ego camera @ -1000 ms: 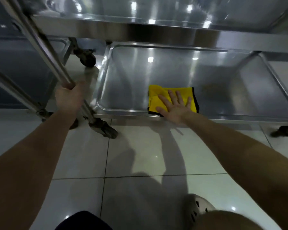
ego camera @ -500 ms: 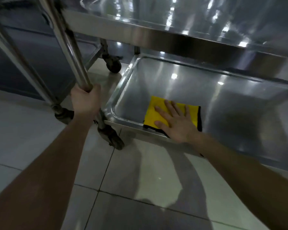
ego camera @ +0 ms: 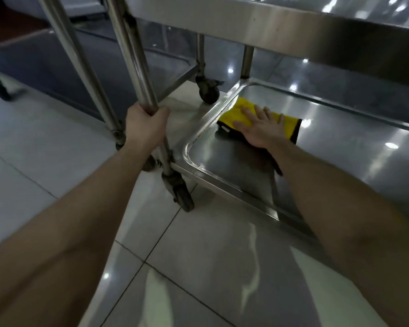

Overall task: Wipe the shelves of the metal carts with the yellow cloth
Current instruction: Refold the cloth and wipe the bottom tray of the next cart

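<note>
- Yellow cloth [ego camera: 232,113]: lies flat on the bottom shelf [ego camera: 340,152] of the metal cart [ego camera: 246,60], in the far-left part of the shelf, just beside the raised left rim. A black border shows along its near and right edges.
- Right hand [ego camera: 261,131]: rests palm-down on the cloth with fingers [ego camera: 260,112] straight and spread, pressing the fabric against the shelf surface. The hand is flat and unclenched and grasps nothing. It covers the middle of the cloth, and yellow fabric shows on both sides of it.
- Left hand [ego camera: 145,125]: grasps the corner post [ego camera: 132,55] of the cart, fingers and thumb wrapped round the tube, above the level of the bottom shelf.
- Bottom shelf: a shallow stainless tray with rounded corners and a raised rim. Light spots reflect in it. The right forearm crosses its near rim.
- Upper shelf [ego camera: 269,22]: overhangs the bottom shelf at the top of the view.
- Near caster [ego camera: 183,197]: sits below the gripped post on the tiled floor [ego camera: 57,149].
- Second cart [ego camera: 76,55]: stands to the left, close beside the first. One of its posts runs nearly parallel to the gripped post.
- Far caster [ego camera: 208,90]: stands just beyond the left rim of the bottom shelf. Which cart carries it cannot be determined.
</note>
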`<state>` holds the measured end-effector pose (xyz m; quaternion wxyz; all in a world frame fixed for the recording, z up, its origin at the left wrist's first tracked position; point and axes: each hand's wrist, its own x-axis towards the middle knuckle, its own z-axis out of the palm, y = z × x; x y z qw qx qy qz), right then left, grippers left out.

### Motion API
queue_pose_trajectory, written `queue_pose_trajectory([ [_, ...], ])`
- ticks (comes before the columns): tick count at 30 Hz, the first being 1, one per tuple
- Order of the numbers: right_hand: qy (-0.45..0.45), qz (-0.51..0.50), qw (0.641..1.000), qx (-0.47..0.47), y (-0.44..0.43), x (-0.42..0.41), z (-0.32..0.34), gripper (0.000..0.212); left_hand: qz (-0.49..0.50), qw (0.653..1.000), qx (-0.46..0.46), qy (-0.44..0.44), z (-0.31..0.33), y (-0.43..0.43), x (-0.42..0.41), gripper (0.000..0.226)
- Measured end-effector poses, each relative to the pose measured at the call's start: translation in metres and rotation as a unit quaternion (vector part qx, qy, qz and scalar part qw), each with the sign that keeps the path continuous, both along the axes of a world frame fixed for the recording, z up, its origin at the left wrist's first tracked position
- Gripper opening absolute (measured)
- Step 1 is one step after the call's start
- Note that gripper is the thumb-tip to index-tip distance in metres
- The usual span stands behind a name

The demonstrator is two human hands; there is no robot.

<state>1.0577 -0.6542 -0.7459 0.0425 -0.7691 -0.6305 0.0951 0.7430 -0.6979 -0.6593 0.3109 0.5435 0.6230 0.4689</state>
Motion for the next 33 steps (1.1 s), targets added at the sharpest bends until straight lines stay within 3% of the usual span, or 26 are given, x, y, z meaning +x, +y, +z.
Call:
queue_pose_trajectory([
  [5,0.024,0.052,0.998,-0.014,-0.039,-0.028,-0.004,0.086,0.006,1.0,-0.014,0.007,-0.002,0.001,-0.001,0.022],
  [8,0.015,0.123,0.992,-0.009,-0.103,-0.037,-0.007,0.084,0.032,0.997,-0.043,0.052,0.004,0.0,-0.005,0.045],
  [11,0.013,0.13,0.991,-0.003,-0.157,-0.029,-0.007,0.08,0.112,0.987,-0.059,0.102,0.012,-0.024,0.002,0.073],
  [13,0.012,0.116,0.993,-0.003,-0.177,-0.021,-0.002,0.075,0.125,0.987,0.005,0.1,0.008,-0.062,0.028,0.056],
  [15,0.016,0.102,0.995,0.003,-0.191,-0.014,0.001,0.072,0.002,0.986,0.081,0.147,-0.011,-0.099,0.069,0.033],
  [17,0.023,0.096,0.995,-0.003,-0.204,-0.004,0.002,0.072,-0.14,0.958,0.1,0.228,-0.035,-0.12,0.108,0.022],
  [20,0.023,0.082,0.996,0.004,-0.228,0.026,0.0,0.074,-0.244,0.895,0.043,0.371,-0.052,-0.122,0.145,0.056],
  [25,0.006,0.023,1.0,0.01,-0.245,0.112,0.0,0.078,-0.287,0.857,0.002,0.429,-0.064,-0.115,0.172,0.052],
  [28,-0.01,-0.052,0.999,0.008,-0.224,0.172,0.001,0.077,-0.29,0.821,0.016,0.492,-0.071,-0.114,0.173,0.068],
  [33,-0.027,-0.161,0.987,-0.005,-0.149,0.203,-0.001,0.083,-0.278,0.806,0.014,0.523,-0.07,-0.116,0.176,0.081],
])
